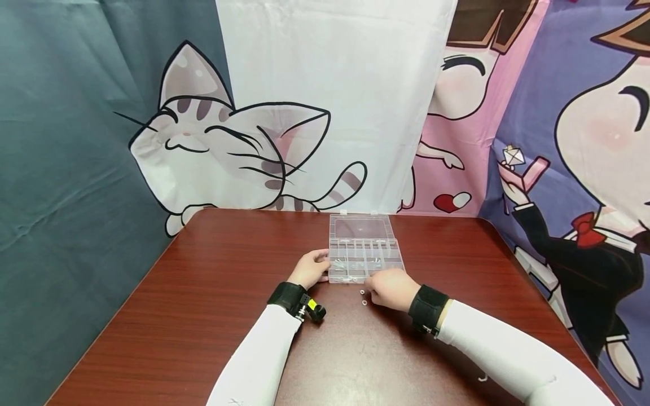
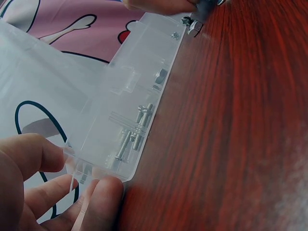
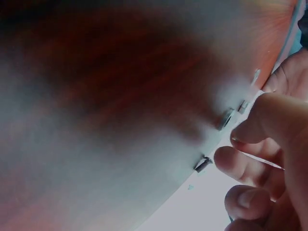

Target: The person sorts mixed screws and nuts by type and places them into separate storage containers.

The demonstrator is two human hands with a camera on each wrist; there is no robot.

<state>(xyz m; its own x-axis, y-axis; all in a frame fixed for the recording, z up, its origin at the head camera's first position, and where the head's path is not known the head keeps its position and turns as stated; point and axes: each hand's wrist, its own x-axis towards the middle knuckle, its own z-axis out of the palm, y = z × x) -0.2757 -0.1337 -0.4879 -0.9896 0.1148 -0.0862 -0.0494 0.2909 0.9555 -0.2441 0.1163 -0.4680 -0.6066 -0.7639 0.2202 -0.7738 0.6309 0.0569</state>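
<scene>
Centre of the head view, a clear plastic organiser box (image 1: 364, 248) sits on the dark red table (image 1: 203, 293), lid open and lying flat toward the back, dividers splitting the near half into small compartments. The left hand (image 1: 311, 268) is on the box's left near corner: in the left wrist view the fingers (image 2: 103, 192) curl round that corner at the lower left of the frame, thumb on one side and fingertips on the other, a firm hold on the box wall. Through the clear wall, a cluster of silver screws (image 2: 132, 134) lies in the compartment just above that hand, and a darker nut-like piece (image 2: 161, 75) sits in the next one up.

Over to the right hand (image 1: 392, 288), resting on the table just at the box's near edge, right of centre in the head view. Its fingers are bent down toward the tabletop. Two small metal nuts (image 1: 363, 297) lie on the wood just left of it, close to the fingertips, apart from the box. The right wrist view is heavily blurred: the fingertips (image 3: 250, 130) sit at the right of the frame beside small metal bits (image 3: 225, 118), but whether they pinch anything I cannot tell.

Both forearms wear white sleeves (image 1: 264, 355) with black wrist straps (image 1: 427, 308). Behind the table hang cartoon cloths, a striped cat (image 1: 223, 146) at the left.
</scene>
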